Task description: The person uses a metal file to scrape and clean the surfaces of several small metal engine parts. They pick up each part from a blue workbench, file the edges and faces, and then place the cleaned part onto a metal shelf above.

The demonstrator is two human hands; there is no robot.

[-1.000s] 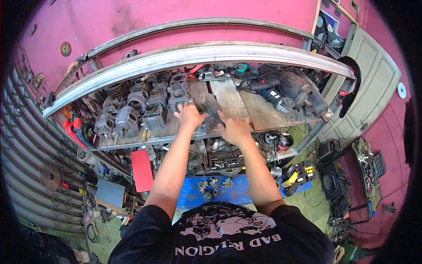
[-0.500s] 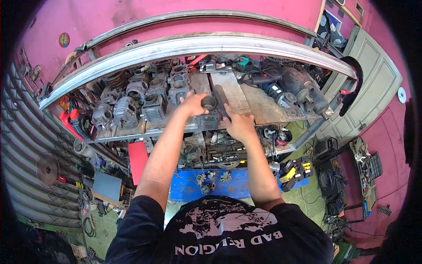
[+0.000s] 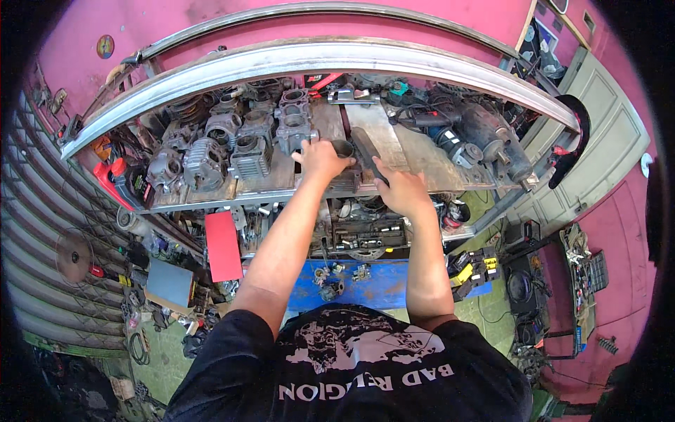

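Note:
On the workbench shelf (image 3: 264, 184), my left hand (image 3: 322, 162) is closed round the near-left side of a grey engine cylinder (image 3: 343, 148). Its round bore faces up, and part of its finned body is hidden by my fingers. My right hand (image 3: 402, 191) grips the near end of a long, dark, flat file (image 3: 367, 149), which points away from me just right of the cylinder. Whether file and cylinder touch, I cannot tell. Left of my left hand stand several more cylinders, among them a finned one (image 3: 249, 160).
Power tools such as an angle grinder (image 3: 450, 141) lie on the shelf's right side. A metal rail (image 3: 316, 60) spans above the shelf. Below are a blue bench (image 3: 383, 281) with small carburettor-like parts, a red panel (image 3: 223, 246) and a yellow-black case (image 3: 472, 271).
The cylinder and my left hand have shifted slightly away from me and rightward. The file has moved a little to the right. The whole view has shifted slightly too.

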